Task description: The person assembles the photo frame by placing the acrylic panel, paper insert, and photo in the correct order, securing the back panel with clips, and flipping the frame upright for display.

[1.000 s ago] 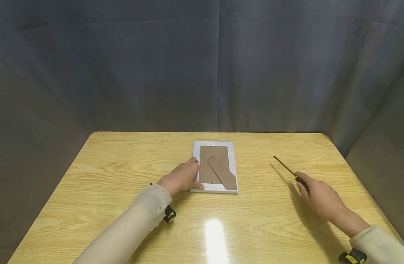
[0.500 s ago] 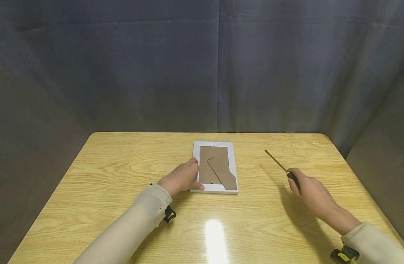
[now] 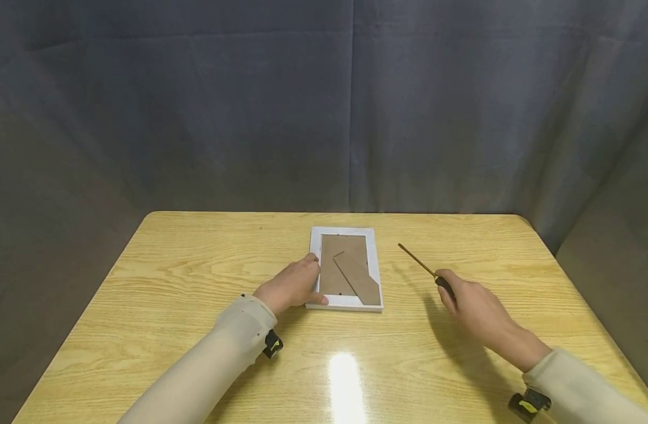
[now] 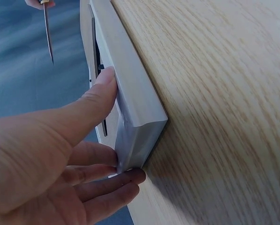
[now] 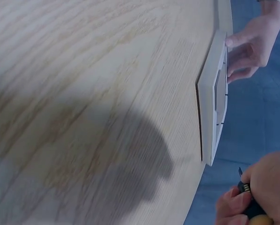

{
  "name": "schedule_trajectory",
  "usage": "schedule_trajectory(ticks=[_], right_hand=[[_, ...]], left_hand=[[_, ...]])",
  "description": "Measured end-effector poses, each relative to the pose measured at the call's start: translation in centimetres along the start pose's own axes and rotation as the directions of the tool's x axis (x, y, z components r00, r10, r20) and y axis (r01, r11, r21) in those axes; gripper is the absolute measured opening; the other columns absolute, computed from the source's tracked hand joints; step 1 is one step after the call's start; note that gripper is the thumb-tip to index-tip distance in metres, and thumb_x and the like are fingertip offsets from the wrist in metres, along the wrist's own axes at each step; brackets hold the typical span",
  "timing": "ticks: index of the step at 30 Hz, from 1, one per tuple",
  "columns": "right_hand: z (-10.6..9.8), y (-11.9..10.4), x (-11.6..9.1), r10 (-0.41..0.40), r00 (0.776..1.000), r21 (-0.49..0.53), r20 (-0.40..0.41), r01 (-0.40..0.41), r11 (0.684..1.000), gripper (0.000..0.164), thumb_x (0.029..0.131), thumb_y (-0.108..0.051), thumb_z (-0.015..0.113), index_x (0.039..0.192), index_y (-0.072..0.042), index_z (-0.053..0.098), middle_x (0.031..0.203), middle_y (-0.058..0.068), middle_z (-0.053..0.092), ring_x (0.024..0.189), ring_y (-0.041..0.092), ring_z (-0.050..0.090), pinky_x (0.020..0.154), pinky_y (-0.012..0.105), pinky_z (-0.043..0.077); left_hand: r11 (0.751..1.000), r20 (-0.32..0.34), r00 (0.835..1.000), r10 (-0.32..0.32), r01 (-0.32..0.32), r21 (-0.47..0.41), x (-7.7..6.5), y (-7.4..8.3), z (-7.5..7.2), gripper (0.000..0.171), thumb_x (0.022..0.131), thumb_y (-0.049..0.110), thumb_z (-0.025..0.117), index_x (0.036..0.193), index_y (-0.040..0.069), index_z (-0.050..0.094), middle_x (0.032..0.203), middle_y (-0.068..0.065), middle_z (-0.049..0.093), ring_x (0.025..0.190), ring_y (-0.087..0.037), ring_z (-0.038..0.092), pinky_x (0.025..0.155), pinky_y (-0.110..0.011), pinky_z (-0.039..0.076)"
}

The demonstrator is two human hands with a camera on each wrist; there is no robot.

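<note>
A white picture frame (image 3: pixel 350 250) lies back side up on the table, its brown backing board and slanted stand leg showing. My left hand (image 3: pixel 292 285) grips it at the near left corner; in the left wrist view the thumb (image 4: pixel 100 91) presses the near border while the fingers (image 4: pixel 111 185) lie against the side. To the right, my right hand (image 3: pixel 479 309) holds a screwdriver by its black and yellow handle (image 3: pixel 444 286) above the table. The thin shaft (image 3: pixel 418 261) points up and left, its tip a short way from the frame's right edge.
The light wood-grain table (image 3: pixel 196 253) has a bright glare spot (image 3: pixel 346 383) near its front. Dark grey curtains (image 3: pixel 249 118) hang behind it and along both sides. Each sleeve carries a small black and yellow wrist device (image 3: pixel 530 404).
My right hand has moved left with the screwdriver, bringing the tip closer to the picture frame. The left hand and the frame have stayed in place.
</note>
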State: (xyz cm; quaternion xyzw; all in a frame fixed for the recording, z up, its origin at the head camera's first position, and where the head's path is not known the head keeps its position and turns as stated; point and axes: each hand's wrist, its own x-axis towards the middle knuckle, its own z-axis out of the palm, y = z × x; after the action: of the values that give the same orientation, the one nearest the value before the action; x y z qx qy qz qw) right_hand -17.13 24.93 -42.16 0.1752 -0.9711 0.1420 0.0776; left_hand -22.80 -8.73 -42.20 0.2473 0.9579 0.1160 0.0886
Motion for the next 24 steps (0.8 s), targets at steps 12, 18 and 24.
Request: schedule_trajectory(ticks=[12, 18, 24], right_hand=[[1.1, -1.8, 1.0, -0.068, 0.998, 0.019, -0.003, 0.068, 0.998, 0.045, 0.096, -0.015, 0.047, 0.141, -0.014, 0.045, 0.062, -0.004, 0.048, 0.049, 0.005, 0.034, 0.042, 0.025, 0.032], [1.5, -2.5, 1.3, -0.107, 0.994, -0.006, -0.016, 0.107, 0.994, 0.046, 0.095, -0.012, 0.047, 0.142, -0.016, 0.046, 0.056, -0.009, 0.035, 0.048, 0.005, 0.026, 0.042, 0.023, 0.027], [1.8, -3.2, 1.9, -0.111, 0.994, -0.01, -0.001, 0.111, 0.994, 0.047, 0.095, -0.012, 0.047, 0.141, -0.019, 0.048, 0.056, -0.009, 0.036, 0.048, 0.005, 0.027, 0.04, 0.023, 0.027]], left_hand=[[1.0, 0.008, 1.0, -0.011, 0.011, 0.008, 0.0, 0.1, -0.1, 0.055, 0.072, 0.041, 0.075, 0.104, -0.002, 0.065, 0.114, -0.013, 0.054, 0.077, -0.016, 0.053, 0.08, -0.03, 0.05], [1.0, 0.009, 1.0, -0.016, 0.016, 0.005, 0.0, 0.1, 0.0, 0.052, 0.072, 0.041, 0.075, 0.101, -0.001, 0.065, 0.117, -0.014, 0.053, 0.079, -0.017, 0.053, 0.082, -0.03, 0.05], [1.0, 0.008, 1.0, -0.018, 0.018, 0.004, 0.0, 0.1, 0.0, 0.052, 0.072, 0.041, 0.075, 0.101, -0.001, 0.065, 0.115, -0.013, 0.053, 0.078, -0.017, 0.053, 0.081, -0.03, 0.05]])
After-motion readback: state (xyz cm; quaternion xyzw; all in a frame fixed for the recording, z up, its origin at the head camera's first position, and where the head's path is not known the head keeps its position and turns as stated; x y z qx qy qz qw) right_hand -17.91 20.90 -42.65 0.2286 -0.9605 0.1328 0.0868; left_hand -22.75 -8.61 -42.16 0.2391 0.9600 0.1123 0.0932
